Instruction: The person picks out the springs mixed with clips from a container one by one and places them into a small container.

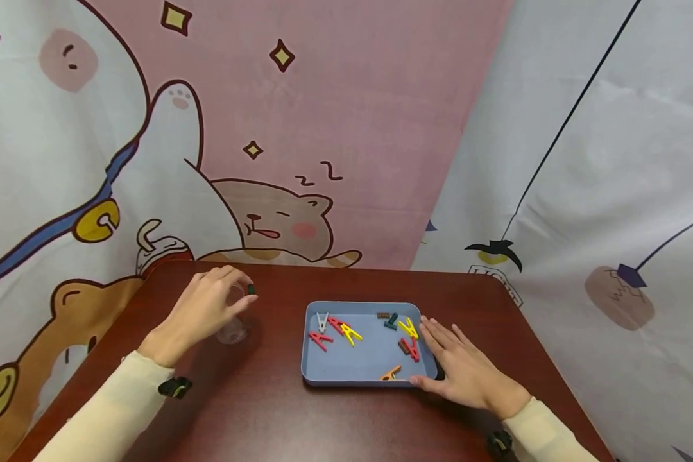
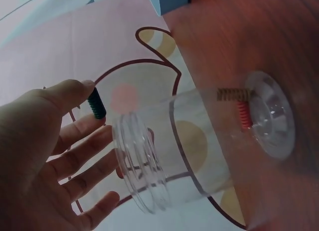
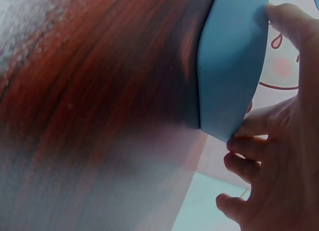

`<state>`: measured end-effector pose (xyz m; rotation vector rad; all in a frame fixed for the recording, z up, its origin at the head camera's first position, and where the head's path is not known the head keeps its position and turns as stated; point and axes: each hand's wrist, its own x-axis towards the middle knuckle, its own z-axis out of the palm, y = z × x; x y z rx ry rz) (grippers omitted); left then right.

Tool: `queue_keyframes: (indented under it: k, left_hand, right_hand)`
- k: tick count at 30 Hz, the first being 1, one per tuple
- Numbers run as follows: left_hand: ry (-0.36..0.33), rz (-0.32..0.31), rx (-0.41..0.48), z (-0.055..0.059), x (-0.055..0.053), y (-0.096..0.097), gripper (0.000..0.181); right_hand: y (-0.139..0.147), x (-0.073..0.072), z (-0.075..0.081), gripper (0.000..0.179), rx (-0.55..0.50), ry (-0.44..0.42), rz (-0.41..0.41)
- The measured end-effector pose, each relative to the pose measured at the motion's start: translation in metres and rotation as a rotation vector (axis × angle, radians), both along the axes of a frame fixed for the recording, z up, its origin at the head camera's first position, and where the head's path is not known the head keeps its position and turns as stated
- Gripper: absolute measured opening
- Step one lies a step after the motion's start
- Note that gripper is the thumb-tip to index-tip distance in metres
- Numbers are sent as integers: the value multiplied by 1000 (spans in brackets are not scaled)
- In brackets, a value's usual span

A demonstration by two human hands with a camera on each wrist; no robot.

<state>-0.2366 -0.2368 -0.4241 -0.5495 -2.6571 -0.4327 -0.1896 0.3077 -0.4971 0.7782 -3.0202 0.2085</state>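
My left hand [image 1: 199, 308] pinches a dark green spring [image 2: 97, 104] between thumb and index finger, its other fingers spread. The spring is just above the mouth of a clear jar [image 2: 142, 164] standing upright on the table. In the left wrist view a brown spring [image 2: 232, 95] and a red spring [image 2: 244, 115] lie at the jar's bottom. My right hand [image 1: 468, 366] rests against the right edge of a blue-grey tray [image 1: 346, 373], fingers extended along the rim and thumb at the near corner. In the right wrist view the tray's outer wall [image 3: 232, 66] shows beside the fingertips.
Inside the tray, red clips [image 1: 321, 339], yellow clips [image 1: 351, 334], a white clip [image 1: 322, 323] and an orange clip [image 1: 391, 373] lie loose. A brown spring [image 1: 384, 316] and green springs [image 1: 391, 325] lie on its right side. A printed cloth [image 1: 381, 128] hangs behind the table.
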Motion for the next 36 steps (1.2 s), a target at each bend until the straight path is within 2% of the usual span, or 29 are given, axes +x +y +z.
queue_keyframes:
  k: [7,22,36]
  left_hand:
    - [13,20,34,-6,4,-13,28]
    - [79,13,87,-14,7,-30,30]
    - [2,41,116,-15,10,-32,35]
  right_hand:
    - [0,0,1,116,6,4,-5]
    - [0,-1,1,116,-8,7,-14]
    - [-2,0,-2,116,-18,-1,-9]
